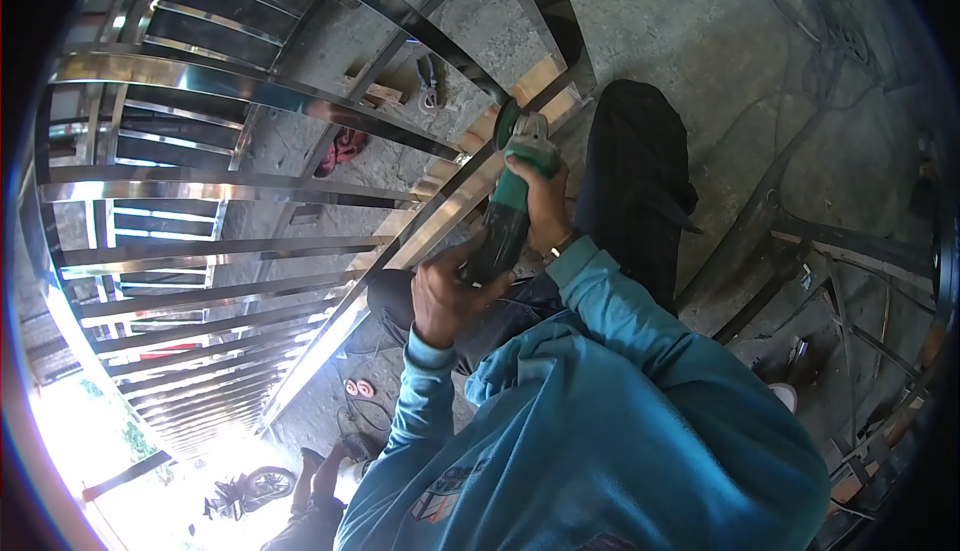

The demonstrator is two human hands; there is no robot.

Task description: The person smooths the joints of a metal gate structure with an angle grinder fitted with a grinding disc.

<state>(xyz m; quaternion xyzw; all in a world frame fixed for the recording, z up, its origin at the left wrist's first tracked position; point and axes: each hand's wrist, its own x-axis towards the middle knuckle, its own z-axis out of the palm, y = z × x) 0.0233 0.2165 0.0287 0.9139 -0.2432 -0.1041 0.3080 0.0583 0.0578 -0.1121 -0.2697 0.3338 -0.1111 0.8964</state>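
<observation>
A green and black angle grinder (507, 201) is gripped in both my hands. My left hand (447, 294) is closed around its dark rear end. My right hand (545, 204) wraps the green front part, close behind the metal gear head. The grinder's disc (506, 124) is right at the end of a shiny metal bar (430, 36), where it meets the long edge rail (420, 219) of a barred metal frame. Pale wooden pieces (540, 81) lie under that rail.
Pliers (428, 86) and a red cloth (342, 151) lie on the concrete floor beyond the bars. Loose cables (820, 31) spread at the upper right, and metal framing (850, 251) stands at right. Another person's legs (315, 486) and a motorcycle (250, 491) show at the lower left.
</observation>
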